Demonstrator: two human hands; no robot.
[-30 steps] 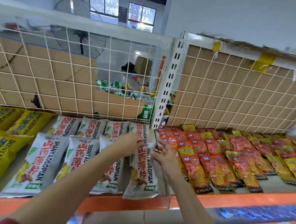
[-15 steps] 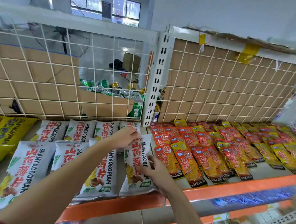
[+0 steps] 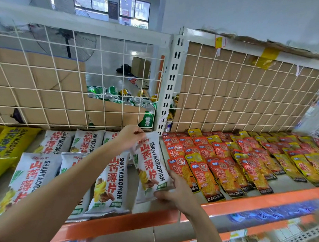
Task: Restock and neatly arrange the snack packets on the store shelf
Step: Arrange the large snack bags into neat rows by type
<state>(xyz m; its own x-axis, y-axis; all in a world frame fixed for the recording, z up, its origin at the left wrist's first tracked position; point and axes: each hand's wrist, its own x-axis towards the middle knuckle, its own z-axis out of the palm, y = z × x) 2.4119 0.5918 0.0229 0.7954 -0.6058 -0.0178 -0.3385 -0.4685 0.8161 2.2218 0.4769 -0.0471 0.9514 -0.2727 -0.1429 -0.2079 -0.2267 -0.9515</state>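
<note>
Packet [image 3: 150, 165] tilts, gripped by left hand [image 3: 131, 138] and right hand [image 3: 178, 192], seemingly raised

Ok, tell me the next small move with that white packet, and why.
Probably swing its lower end left and lay it square. The left hand pinches the white packet at its top, the right hand grips its bottom, and it lies askew, bottom toward the red packets, not parallel to the neighbouring packet.
</note>
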